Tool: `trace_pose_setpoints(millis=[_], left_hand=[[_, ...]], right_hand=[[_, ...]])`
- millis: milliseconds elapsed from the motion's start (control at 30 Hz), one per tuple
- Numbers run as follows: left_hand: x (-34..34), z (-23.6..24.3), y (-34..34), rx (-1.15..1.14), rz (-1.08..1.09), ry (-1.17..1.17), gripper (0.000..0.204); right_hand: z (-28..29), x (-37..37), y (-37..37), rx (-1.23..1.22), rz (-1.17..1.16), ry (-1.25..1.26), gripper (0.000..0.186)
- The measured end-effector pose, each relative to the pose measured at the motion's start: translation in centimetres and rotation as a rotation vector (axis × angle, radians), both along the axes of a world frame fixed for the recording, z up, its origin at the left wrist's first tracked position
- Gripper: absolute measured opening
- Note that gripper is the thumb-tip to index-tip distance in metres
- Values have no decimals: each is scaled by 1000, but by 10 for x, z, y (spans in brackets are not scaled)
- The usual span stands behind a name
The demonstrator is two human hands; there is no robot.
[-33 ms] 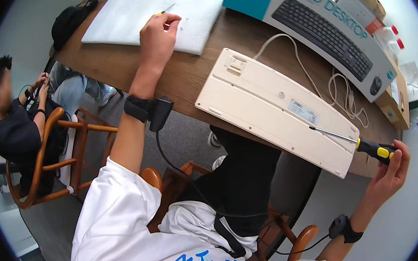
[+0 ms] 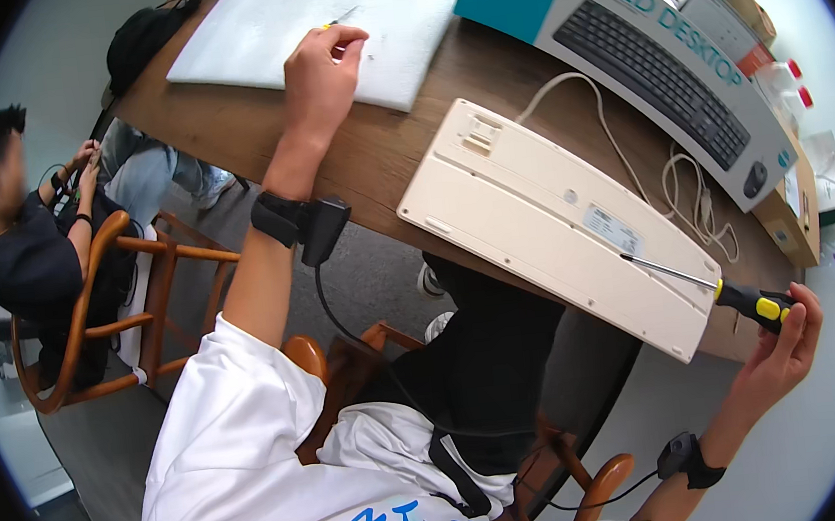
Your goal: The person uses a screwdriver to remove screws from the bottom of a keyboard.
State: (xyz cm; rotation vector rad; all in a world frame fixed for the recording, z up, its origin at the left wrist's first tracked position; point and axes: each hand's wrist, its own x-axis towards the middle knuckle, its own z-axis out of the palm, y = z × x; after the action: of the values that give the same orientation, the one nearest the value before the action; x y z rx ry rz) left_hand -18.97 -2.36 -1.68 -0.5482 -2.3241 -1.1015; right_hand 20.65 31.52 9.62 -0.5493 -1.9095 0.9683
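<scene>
My left hand [image 2: 320, 84] is over the white foam sheet [image 2: 246, 41], its thumb and fingertips pinched together. Whatever they may hold is too small to make out. A few tiny dark bits lie on the foam by the fingertips, and a small tool with a yellow handle and thin metal shaft [image 2: 346, 15] shows just beyond the hand. In my right hand [image 2: 784, 356] is a screwdriver [image 2: 756, 305] with a black and yellow handle. Its shaft extends leftward over the right end of a cream keyboard [image 2: 524, 215], which lies underside up along the table's near edge.
A teal and white keyboard box [image 2: 660, 66] stands behind the keyboard, with a pale cable [image 2: 605, 122] between them. Cartons and red-capped bottles [image 2: 788, 84] are at the far right. Another person [image 2: 40, 257] sits at the left beside a wooden chair [image 2: 142, 317].
The whole view has shifted very slightly. Both hands, the screwdriver and the keyboard keep their places relative to one another.
</scene>
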Motion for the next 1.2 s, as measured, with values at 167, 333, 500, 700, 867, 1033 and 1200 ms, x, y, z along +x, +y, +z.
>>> trace_pose_setpoints(millis=[167,333,500,700,867,1033,1200], left_hand=[[6,0,7,168,-39,-39,12],[60,15,15,85,-271,-256,23],[92,-7,32,5,-409,-247,34],[95,-7,36,104,-491,-320,38],[96,-3,34,115,-481,-389,37],[95,-7,35,117,-466,-340,36],[93,-7,33,85,-480,-317,38]], right_hand=[[16,-19,-9,72,-13,-21,27],[7,-61,-26,26,55,4,28],[30,-103,-45,109,142,-28,30],[49,-179,-76,556,192,-170,26],[41,-235,-88,694,446,-103,23],[43,-252,-104,726,430,-248,22],[39,-254,-101,817,441,-222,22]])
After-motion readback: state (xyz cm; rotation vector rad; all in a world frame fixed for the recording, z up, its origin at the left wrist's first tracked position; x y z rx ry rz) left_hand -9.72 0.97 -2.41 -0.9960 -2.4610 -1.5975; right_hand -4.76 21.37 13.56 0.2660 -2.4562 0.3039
